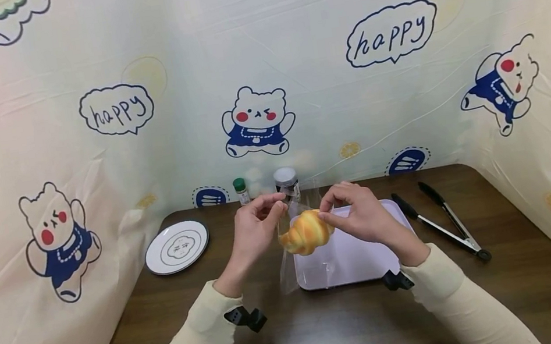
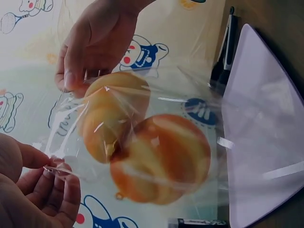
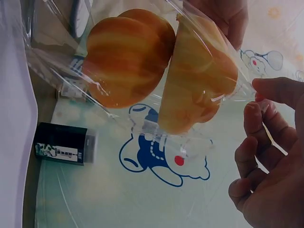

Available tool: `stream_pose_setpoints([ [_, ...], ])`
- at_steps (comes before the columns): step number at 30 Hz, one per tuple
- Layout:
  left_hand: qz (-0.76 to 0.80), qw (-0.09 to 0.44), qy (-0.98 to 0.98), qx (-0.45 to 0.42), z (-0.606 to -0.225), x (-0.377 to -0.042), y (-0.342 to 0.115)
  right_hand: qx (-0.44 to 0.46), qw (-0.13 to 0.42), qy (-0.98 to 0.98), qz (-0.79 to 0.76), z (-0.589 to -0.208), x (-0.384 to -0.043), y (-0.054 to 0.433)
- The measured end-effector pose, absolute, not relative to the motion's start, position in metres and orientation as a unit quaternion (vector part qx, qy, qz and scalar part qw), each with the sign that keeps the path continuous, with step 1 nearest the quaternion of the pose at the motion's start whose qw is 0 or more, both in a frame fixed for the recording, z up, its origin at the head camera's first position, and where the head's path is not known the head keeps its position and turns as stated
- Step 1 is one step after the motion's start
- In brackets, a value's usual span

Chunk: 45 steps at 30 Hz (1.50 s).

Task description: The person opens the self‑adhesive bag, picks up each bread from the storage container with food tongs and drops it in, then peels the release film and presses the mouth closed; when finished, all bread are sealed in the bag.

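A clear plastic bag (image 2: 228,142) hangs between both hands, above the near left part of the lavender tray (image 1: 362,262). My left hand (image 1: 257,230) pinches one side of the bag's upper edge between thumb and fingertips. Opposite it, my right hand (image 1: 358,216) pinches the other side. Inside the bag are two golden-brown breads. One is a croissant (image 1: 307,233), which shows from above. The wrist views show a rounder, striped bread (image 2: 166,159) against a paler bread (image 2: 116,114). The bag hides little, being see-through.
A white plate (image 1: 157,260) with a dark rim lies at the left. Black-tipped metal tongs (image 1: 445,233) rest right of the tray. Behind the hands stand a small green-capped bottle (image 1: 240,187) and a white-lidded jar (image 1: 285,177). Printed cloth (image 1: 320,113) walls the table.
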<state>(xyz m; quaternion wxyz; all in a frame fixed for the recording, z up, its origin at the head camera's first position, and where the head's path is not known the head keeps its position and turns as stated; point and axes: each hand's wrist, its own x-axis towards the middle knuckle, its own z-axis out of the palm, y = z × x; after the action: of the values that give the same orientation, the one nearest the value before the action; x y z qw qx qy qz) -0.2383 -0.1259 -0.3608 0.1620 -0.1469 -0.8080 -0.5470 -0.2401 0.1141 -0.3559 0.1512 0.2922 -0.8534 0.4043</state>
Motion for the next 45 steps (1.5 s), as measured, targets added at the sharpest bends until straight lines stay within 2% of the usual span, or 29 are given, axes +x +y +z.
stream_pose_setpoints([
  [8, -0.573, 0.175, -0.787, -0.149, -0.357, -0.232, -0.120, 0.301, 0.166, -0.853, 0.394, -0.352, -0.240, 0.111],
  [20, -0.537, 0.173, -0.801, -0.199, -0.357, -0.225, -0.118, 0.319, 0.284, -0.819, 0.383, -0.349, -0.241, 0.088],
  [36, -0.470, 0.224, -0.813, -0.259, -0.356, -0.219, -0.115, 0.343, 0.362, -0.789, 0.358, -0.351, -0.244, 0.081],
  [45, -0.417, 0.244, -0.833, -0.270, -0.355, -0.218, -0.115, 0.340, 0.352, -0.802, 0.343, -0.348, -0.241, 0.081],
])
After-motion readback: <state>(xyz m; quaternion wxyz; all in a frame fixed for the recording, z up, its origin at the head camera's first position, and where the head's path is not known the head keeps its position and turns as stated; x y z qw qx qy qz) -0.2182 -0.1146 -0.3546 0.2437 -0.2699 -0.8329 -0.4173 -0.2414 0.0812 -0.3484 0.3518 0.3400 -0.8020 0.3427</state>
